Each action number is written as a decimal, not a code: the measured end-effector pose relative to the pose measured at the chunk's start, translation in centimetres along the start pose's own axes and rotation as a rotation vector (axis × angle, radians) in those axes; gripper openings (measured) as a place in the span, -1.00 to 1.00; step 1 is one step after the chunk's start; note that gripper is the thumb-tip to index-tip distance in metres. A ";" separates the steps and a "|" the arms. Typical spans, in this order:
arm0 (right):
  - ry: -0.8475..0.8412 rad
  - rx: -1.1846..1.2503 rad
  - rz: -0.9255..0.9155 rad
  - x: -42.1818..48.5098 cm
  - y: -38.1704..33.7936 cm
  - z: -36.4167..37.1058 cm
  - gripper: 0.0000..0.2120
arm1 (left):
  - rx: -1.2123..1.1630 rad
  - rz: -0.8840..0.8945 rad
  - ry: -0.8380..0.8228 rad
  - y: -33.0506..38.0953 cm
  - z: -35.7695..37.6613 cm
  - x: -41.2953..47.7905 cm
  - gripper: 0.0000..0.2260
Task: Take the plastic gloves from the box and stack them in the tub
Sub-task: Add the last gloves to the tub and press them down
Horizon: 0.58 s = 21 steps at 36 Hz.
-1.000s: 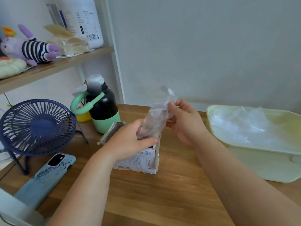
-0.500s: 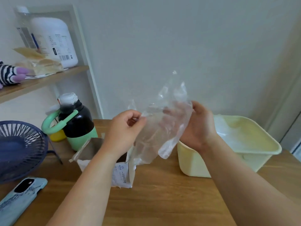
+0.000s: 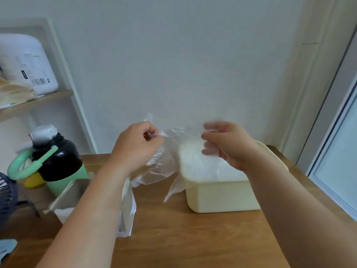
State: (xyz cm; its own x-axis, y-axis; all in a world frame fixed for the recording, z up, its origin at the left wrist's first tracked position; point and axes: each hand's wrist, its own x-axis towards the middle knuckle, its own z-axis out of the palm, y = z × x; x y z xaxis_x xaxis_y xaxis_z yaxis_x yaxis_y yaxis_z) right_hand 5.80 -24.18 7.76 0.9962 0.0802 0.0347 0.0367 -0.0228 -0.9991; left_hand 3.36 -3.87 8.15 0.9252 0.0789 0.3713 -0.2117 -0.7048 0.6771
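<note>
Plastic glove (image 3: 162,165): one clear, crumpled film sheet held up in the air between both hands, its lower edge hanging just over the near-left corner of the tub. Left hand (image 3: 135,147): grip closed to a pinch on the glove's upper left edge. Right hand (image 3: 226,146): fingers spread and motion-blurred; it seems to touch the film's right side, but I cannot tell whether that grip has hold of it or has let go.

Tub (image 3: 222,198), pale yellow, sits directly under the right grip and just right of the left one. Inside I see a whitish translucent heap, which I judge to be gloves already stacked. So some are done; this one is over the tub but not yet laid down.

Box (image 3: 125,211), white card with its flap open, stands below the left grip, largely hidden by the forearm. Its contents are not visible, so I cannot say how many gloves remain.

Desk (image 3: 173,238): brown wood grain, level, bare in front of the tub. Left of the left grip: a black and green bottle (image 3: 56,161) with a loop handle and the edge of a dark blue fan (image 3: 7,198). Farther left, a wooden shelf (image 3: 36,101) carries a white jug (image 3: 27,64). Plain pale wall behind both grips; a door or window frame runs down beyond the right one.
</note>
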 end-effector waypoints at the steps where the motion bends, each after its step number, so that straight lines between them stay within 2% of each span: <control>1: 0.034 0.047 0.008 0.0 0.0 -0.2 -0.73 | 0.004 -0.029 0.016 0.0 0.4 0.1 -0.82; 3: 0.087 0.057 0.016 0.1 -0.1 -1.3 -0.74 | 0.114 -0.023 0.070 0.2 1.7 0.1 -0.40; 4: 0.095 0.040 0.020 0.1 -0.1 -1.9 -0.73 | 0.174 0.046 0.127 0.6 2.3 0.0 -0.26; 5: 0.095 0.020 0.025 0.1 -0.3 -2.5 -0.72 | 0.203 0.150 0.175 1.2 2.9 -0.3 -0.19; 7: 0.095 -0.017 0.045 0.4 -0.3 -3.9 -0.68 | 0.232 0.369 0.170 2.1 4.0 -0.3 -0.23; 9: 0.112 -0.029 0.081 0.7 -0.4 -5.4 -0.64 | 0.241 0.464 -0.004 2.9 5.3 0.0 -0.31; 12: 0.114 -0.035 0.156 1.4 0.1 -7.4 -0.61 | 0.380 0.352 -0.423 3.4 7.4 0.5 -0.36; 14: 0.118 -0.085 0.204 2.0 0.7 -8.5 -0.58 | 0.476 0.246 -0.601 3.4 8.6 0.9 -0.32; 18: 0.122 -0.189 0.278 3.1 2.1 -10.2 -0.54 | 0.560 0.174 -0.746 3.7 10.6 1.6 -0.29; 21: 0.191 -0.401 0.226 3.5 2.9 -10.6 -0.57 | 0.615 0.171 -0.817 4.1 11.8 2.2 -0.28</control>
State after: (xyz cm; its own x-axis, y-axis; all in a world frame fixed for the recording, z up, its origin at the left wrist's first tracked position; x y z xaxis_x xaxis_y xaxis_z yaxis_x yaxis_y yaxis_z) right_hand 10.26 -34.55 5.31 0.9781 -0.1540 -0.1404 -0.1919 -0.4035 -0.8946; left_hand 8.21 -14.88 4.20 0.8781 -0.3963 -0.2681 -0.3749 -0.9180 0.1291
